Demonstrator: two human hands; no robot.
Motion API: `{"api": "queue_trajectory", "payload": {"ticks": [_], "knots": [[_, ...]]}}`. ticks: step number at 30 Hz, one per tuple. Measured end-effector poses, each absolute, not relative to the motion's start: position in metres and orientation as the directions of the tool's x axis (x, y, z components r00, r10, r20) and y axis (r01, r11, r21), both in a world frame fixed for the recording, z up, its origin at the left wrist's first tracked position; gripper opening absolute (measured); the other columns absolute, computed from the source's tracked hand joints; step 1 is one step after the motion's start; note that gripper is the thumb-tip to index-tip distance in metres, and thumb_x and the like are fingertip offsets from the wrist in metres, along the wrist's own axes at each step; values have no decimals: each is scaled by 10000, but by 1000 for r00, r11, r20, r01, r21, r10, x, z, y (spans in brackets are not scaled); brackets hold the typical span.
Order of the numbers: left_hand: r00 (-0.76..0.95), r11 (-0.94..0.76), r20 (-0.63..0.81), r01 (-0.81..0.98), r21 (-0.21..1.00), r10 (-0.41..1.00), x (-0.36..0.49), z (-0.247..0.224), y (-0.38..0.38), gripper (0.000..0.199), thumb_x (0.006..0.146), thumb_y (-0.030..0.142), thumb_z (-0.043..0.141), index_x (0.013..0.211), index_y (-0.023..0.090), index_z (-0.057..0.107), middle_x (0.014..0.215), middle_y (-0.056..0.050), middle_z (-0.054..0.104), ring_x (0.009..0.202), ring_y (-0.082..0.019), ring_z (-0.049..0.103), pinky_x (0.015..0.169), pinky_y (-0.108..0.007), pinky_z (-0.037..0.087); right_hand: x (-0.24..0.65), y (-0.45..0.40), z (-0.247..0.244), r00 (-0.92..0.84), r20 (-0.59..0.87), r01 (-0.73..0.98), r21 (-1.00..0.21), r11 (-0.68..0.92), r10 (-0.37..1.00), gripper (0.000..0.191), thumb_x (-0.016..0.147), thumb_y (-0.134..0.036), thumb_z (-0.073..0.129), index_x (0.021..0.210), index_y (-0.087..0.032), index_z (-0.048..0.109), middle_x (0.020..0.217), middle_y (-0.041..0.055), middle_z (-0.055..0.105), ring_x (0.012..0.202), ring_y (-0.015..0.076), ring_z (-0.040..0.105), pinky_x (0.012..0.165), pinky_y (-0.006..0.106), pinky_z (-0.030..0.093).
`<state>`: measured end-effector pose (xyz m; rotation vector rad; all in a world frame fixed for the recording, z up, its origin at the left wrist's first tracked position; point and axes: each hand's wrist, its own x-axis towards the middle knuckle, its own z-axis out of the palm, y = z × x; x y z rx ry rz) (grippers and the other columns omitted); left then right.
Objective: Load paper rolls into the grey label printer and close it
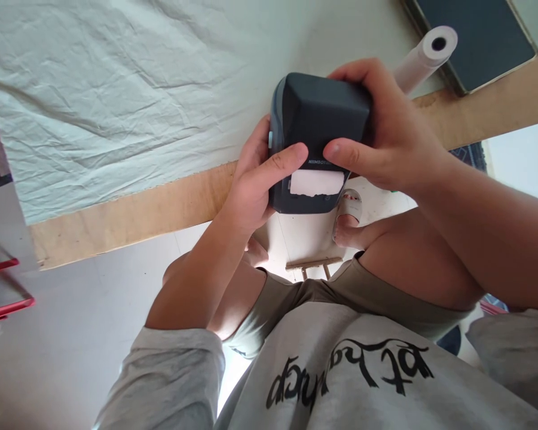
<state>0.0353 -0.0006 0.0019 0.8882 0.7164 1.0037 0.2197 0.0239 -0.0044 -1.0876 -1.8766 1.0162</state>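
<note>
Printer (327, 113) is in both hands, lifted in front of the body at the edge of the counter. The left hand (252, 188) grips its left side, thumb laid across the front; the right hand (388, 128) wraps the opposite side, its thumb partly over the small lettering. As far as can be judged, paper is already fed through, since a white strip (317, 181) shows at the slot, and the casing looks shut. Its torn end has not been trimmed straight, and no printing shows on it; whether anything else is left to do cannot be told.

The printer's casing is a dark, boxy shape with rounded corners and a smooth, matte look, probably plastic, with a pale blue button (270, 140) on its left side. The strip is flat, with a ragged lower edge. To the right of the printer, beyond the right hand, is a smooth white roll (424, 57) with a dark round core; its base is hidden. Farther right lies a flat, dark, rectangular panel (484, 42). Left of the printer, a pale, wrinkled sheet (134, 95) covers the counter, bordered by a bare, light wooden edge (161, 209).
</note>
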Motion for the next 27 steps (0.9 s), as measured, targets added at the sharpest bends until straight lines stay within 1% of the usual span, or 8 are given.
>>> {"api": "queue_trajectory", "payload": {"ticks": [3, 6, 8, 11, 16, 19, 22, 27], "knots": [[358, 254, -99, -418, 872, 929, 36, 2, -1, 146, 845, 285, 610, 987, 255, 604, 813, -15, 611, 805, -176, 650, 572, -268, 471, 220, 24, -4, -382, 215, 330, -877, 350, 899, 602, 755, -596, 613, 1177, -209, 425, 1153, 52, 535, 929, 96, 509, 777, 246, 424], [346, 255, -100, -439, 862, 933, 41, 3, -2, 143, 869, 360, 572, 960, 267, 630, 867, -36, 646, 929, -211, 648, 539, -272, 467, 221, 23, -5, -375, 224, 340, -870, 358, 900, 594, 775, -599, 586, 1181, -201, 417, 1139, 50, 529, 908, 89, 500, 769, 241, 421], [331, 259, -108, -455, 852, 937, 44, 4, -2, 204, 884, 408, 529, 948, 250, 642, 905, -48, 666, 1012, -236, 636, 605, -294, 514, 221, 23, -5, -369, 216, 341, -873, 348, 904, 612, 768, -620, 580, 1179, -197, 417, 1119, 49, 531, 886, 89, 498, 755, 243, 417], [289, 271, -141, -478, 836, 947, 48, 6, -2, 220, 888, 385, 510, 963, 220, 635, 928, -51, 681, 1063, -249, 635, 756, -339, 555, 222, 23, -5, -368, 202, 342, -879, 334, 908, 605, 756, -634, 584, 1158, -210, 427, 1091, 45, 544, 856, 93, 497, 720, 249, 402], [306, 269, -131, -468, 842, 943, 49, 6, 1, 163, 853, 365, 551, 896, 255, 664, 954, -46, 693, 1071, -273, 643, 753, -365, 564, 222, 25, -3, -349, 185, 333, -892, 306, 919, 628, 740, -655, 587, 1133, -190, 433, 997, 26, 534, 778, 64, 464, 677, 234, 402], [337, 242, -79, -479, 844, 938, 51, 6, 3, 180, 850, 361, 548, 814, 246, 681, 925, -48, 691, 1051, -276, 656, 720, -359, 580, 222, 25, -1, -359, 204, 328, -886, 328, 911, 617, 753, -656, 574, 1114, -175, 438, 953, 19, 535, 768, 58, 447, 726, 237, 419], [360, 220, -43, -470, 855, 932, 53, 6, 2, 256, 872, 404, 498, 806, 245, 688, 856, -55, 687, 1060, -275, 654, 681, -346, 599, 221, 26, -2, -365, 240, 337, -867, 368, 900, 557, 773, -641, 561, 1104, -205, 460, 1011, 12, 571, 816, 72, 471, 781, 254, 435], [386, 224, 0, -537, 813, 922, 54, 5, 1, 280, 887, 381, 511, 676, 213, 582, 899, -42, 684, 1113, -261, 637, 756, -325, 610, 222, 30, -8, -326, 282, 291, -878, 380, 902, 583, 716, -690, 587, 1112, -273, 487, 1106, -34, 611, 954, 97, 536, 936, 285, 477]]}}
